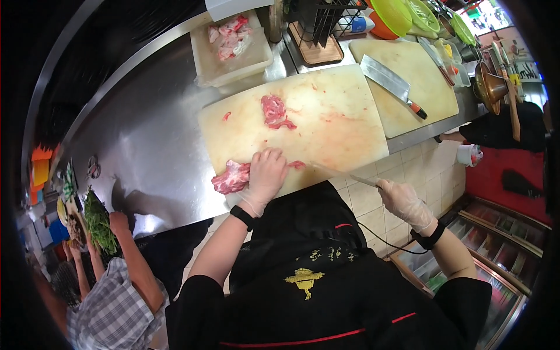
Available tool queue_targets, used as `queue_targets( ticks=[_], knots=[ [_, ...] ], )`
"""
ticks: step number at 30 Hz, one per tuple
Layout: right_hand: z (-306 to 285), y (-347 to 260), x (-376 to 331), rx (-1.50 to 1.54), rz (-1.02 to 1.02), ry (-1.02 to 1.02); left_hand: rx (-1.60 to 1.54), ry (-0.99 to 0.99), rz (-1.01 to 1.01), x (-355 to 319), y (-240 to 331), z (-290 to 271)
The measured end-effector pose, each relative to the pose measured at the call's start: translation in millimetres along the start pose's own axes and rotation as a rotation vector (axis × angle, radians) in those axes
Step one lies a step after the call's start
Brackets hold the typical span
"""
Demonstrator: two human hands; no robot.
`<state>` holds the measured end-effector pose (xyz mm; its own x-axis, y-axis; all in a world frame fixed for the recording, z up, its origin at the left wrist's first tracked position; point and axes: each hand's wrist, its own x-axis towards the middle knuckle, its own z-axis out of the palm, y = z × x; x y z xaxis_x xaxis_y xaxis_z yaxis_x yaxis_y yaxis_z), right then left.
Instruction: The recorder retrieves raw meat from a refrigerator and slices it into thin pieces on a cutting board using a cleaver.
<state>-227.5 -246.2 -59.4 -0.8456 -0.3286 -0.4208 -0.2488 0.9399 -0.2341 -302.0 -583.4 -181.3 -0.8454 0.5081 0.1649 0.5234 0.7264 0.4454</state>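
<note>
My left hand (pixel 267 175), in a clear glove, presses down with curled fingers on a piece of raw meat (pixel 231 177) near the front edge of a white cutting board (pixel 350 131). A thin strip of meat (pixel 296 164) sticks out to the right of those fingers. Gripped by its handle in my gloved right hand (pixel 406 204) is a knife (pixel 360 179), its blade pointing left over the board toward the strip. Farther back on the board lies a second piece of meat (pixel 273 109), with small scraps around it.
A plastic tub (pixel 265 61) with meat trimmings stands behind the board. On the right, a cleaver (pixel 388 79) rests on another cutting board (pixel 434 114), near a second knife (pixel 434 58). A black rack (pixel 321 20) stands at the back. Leftward, a person handles leafy greens (pixel 99 219).
</note>
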Motion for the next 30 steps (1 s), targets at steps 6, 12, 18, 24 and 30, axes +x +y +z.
queue_targets(
  ticks=[6, 12, 18, 24, 30],
  knots=[
    [0.5, -16.9, 8.3, 0.227, 0.046, -0.025, -0.025, 0.004, -0.096, 3.3, 1.2, 0.2],
    [10.0, -22.1, 17.1, 0.281, 0.053, -0.064, -0.027, 0.012, -0.144, 6.4, 1.3, 0.1],
    [16.4, -24.6, 27.9, 0.144, 0.028, -0.106, -0.113, 0.006, -0.159, 9.4, -0.4, -3.7],
    [11.1, -18.3, 28.8, -0.069, -0.138, -0.112, -0.055, 0.027, -0.118, 14.8, -8.8, -3.7],
    [9.2, -14.8, 33.0, -0.113, -0.161, -0.121, -0.024, 0.163, -0.105, 20.7, -10.4, -5.0]
  ],
)
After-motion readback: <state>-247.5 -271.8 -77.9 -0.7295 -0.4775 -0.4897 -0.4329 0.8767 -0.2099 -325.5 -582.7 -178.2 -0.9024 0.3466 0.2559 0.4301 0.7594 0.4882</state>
